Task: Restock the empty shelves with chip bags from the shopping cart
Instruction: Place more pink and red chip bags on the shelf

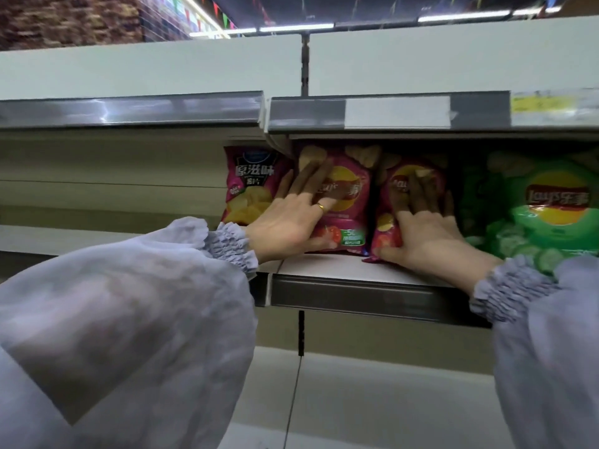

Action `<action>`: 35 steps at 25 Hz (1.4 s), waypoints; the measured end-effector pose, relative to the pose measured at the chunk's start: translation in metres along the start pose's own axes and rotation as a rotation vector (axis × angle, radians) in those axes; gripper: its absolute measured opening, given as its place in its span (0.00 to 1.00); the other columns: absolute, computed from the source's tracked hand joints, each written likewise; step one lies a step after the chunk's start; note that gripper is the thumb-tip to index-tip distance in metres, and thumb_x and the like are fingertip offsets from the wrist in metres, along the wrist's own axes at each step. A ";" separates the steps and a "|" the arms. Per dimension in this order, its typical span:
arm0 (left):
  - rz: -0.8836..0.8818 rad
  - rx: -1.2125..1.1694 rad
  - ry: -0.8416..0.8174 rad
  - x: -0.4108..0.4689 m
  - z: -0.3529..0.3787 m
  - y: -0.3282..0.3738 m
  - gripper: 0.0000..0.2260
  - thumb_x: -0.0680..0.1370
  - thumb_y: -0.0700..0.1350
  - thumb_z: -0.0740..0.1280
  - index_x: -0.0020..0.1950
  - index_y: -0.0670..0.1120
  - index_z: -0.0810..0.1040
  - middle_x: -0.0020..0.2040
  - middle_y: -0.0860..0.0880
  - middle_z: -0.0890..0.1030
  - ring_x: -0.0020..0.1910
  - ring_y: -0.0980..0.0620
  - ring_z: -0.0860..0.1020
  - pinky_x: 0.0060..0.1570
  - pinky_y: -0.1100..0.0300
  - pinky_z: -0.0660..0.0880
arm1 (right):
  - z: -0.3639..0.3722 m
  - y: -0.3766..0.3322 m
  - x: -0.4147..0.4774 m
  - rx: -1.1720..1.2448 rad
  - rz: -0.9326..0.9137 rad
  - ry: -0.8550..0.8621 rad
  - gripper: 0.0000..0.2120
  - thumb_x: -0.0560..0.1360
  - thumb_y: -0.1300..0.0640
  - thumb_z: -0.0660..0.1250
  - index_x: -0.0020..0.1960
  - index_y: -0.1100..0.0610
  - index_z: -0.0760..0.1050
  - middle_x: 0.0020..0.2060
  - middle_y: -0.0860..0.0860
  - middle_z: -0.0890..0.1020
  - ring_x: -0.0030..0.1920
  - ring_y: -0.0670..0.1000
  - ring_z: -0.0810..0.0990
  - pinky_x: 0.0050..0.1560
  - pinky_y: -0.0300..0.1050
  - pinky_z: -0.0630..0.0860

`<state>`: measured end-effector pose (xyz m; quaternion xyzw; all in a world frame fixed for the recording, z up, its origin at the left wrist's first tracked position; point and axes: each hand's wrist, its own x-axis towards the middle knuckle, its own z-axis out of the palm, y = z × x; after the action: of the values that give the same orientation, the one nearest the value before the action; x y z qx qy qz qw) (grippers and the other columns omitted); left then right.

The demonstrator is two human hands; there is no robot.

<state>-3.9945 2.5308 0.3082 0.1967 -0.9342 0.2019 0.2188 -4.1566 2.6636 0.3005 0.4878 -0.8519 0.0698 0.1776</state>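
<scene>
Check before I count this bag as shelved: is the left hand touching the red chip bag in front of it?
Touching. The head view shows the left hand lying flat on the red chip bag, fingers spread across its front.

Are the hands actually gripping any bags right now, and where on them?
Neither grips: the left hand lies flat on one pink bag's front, the right hand flat on the next pink bag.

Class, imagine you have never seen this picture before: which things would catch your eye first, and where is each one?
First, the two hands pressed flat on pink-red crinkly chip bags standing on the middle shelf: the left hand on the left bag, the right hand on the right bag. Next, the bright green chip bag at far right, and the grey metal shelf beneath them.
</scene>
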 end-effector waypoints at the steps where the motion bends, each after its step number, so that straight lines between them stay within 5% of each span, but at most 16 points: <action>1: -0.005 0.005 -0.007 0.005 0.002 0.001 0.39 0.74 0.62 0.64 0.78 0.56 0.46 0.76 0.46 0.32 0.75 0.45 0.32 0.72 0.47 0.34 | 0.000 0.001 0.000 0.023 0.001 -0.024 0.38 0.70 0.35 0.63 0.73 0.53 0.56 0.71 0.59 0.63 0.72 0.59 0.59 0.72 0.56 0.49; 5: -0.048 0.020 -0.067 0.016 0.003 0.010 0.41 0.71 0.63 0.66 0.77 0.58 0.46 0.75 0.47 0.28 0.73 0.43 0.29 0.71 0.46 0.33 | 0.003 0.002 0.000 0.069 -0.027 -0.072 0.34 0.69 0.37 0.67 0.68 0.53 0.62 0.62 0.57 0.71 0.64 0.59 0.69 0.65 0.53 0.59; 10: -0.074 0.028 -0.126 0.021 0.001 0.011 0.36 0.73 0.60 0.67 0.77 0.52 0.55 0.74 0.46 0.27 0.73 0.43 0.28 0.74 0.45 0.37 | 0.013 0.005 0.011 0.130 -0.077 -0.052 0.35 0.72 0.39 0.66 0.71 0.57 0.60 0.66 0.58 0.72 0.66 0.59 0.69 0.66 0.53 0.62; 13: -0.051 0.057 -0.117 0.022 0.004 0.005 0.41 0.74 0.59 0.66 0.77 0.56 0.43 0.75 0.48 0.28 0.73 0.45 0.28 0.73 0.48 0.36 | 0.020 0.006 0.019 0.105 -0.080 -0.033 0.40 0.73 0.40 0.65 0.75 0.58 0.52 0.71 0.59 0.65 0.70 0.59 0.65 0.68 0.53 0.61; 15: -0.030 0.074 -0.102 0.022 0.005 0.000 0.43 0.74 0.59 0.66 0.76 0.57 0.39 0.75 0.48 0.29 0.74 0.46 0.29 0.72 0.49 0.37 | 0.025 0.008 0.022 0.073 -0.092 0.015 0.42 0.74 0.41 0.64 0.76 0.57 0.46 0.75 0.58 0.55 0.74 0.59 0.58 0.71 0.54 0.56; 18: -0.002 0.076 -0.100 0.021 0.004 -0.007 0.43 0.73 0.58 0.68 0.77 0.56 0.41 0.76 0.48 0.32 0.75 0.47 0.31 0.73 0.50 0.41 | 0.033 0.013 0.028 -0.025 -0.149 0.180 0.46 0.74 0.42 0.63 0.76 0.57 0.35 0.76 0.55 0.38 0.76 0.57 0.38 0.72 0.55 0.35; 24: 0.021 -0.020 -0.129 0.026 0.001 -0.008 0.44 0.72 0.57 0.69 0.77 0.55 0.42 0.77 0.49 0.33 0.75 0.48 0.32 0.73 0.51 0.45 | 0.037 0.006 0.045 -0.020 -0.191 0.190 0.46 0.73 0.42 0.66 0.76 0.57 0.39 0.75 0.58 0.38 0.75 0.60 0.35 0.71 0.57 0.32; 29: -0.022 0.009 -0.160 0.026 0.007 -0.002 0.45 0.73 0.58 0.68 0.76 0.57 0.39 0.76 0.50 0.31 0.75 0.47 0.31 0.74 0.48 0.42 | 0.040 0.020 0.042 -0.064 -0.240 0.137 0.37 0.77 0.52 0.63 0.77 0.57 0.45 0.75 0.58 0.36 0.74 0.60 0.35 0.71 0.52 0.33; 32: -0.039 0.015 -0.194 0.028 0.005 -0.004 0.45 0.73 0.59 0.68 0.76 0.58 0.37 0.75 0.51 0.29 0.74 0.47 0.30 0.74 0.47 0.40 | 0.030 0.031 0.032 -0.054 -0.261 0.041 0.25 0.80 0.56 0.59 0.73 0.60 0.55 0.76 0.57 0.48 0.76 0.59 0.48 0.73 0.50 0.49; 34: -0.048 0.078 -0.185 0.029 0.004 -0.002 0.44 0.73 0.61 0.67 0.76 0.58 0.37 0.75 0.50 0.29 0.73 0.46 0.28 0.73 0.44 0.35 | 0.022 0.032 0.023 0.009 -0.217 -0.076 0.17 0.81 0.57 0.56 0.68 0.60 0.62 0.71 0.57 0.64 0.68 0.57 0.66 0.59 0.46 0.66; 35: -0.052 0.107 -0.168 0.028 0.004 0.000 0.44 0.73 0.61 0.67 0.76 0.58 0.39 0.75 0.49 0.29 0.73 0.46 0.28 0.72 0.43 0.33 | 0.018 0.032 0.019 0.016 -0.218 -0.102 0.17 0.80 0.56 0.57 0.67 0.59 0.62 0.70 0.57 0.66 0.66 0.57 0.68 0.55 0.45 0.66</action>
<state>-4.0191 2.5212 0.3189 0.2483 -0.9317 0.2288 0.1341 -4.1974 2.6593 0.2924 0.5820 -0.8010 0.0320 0.1366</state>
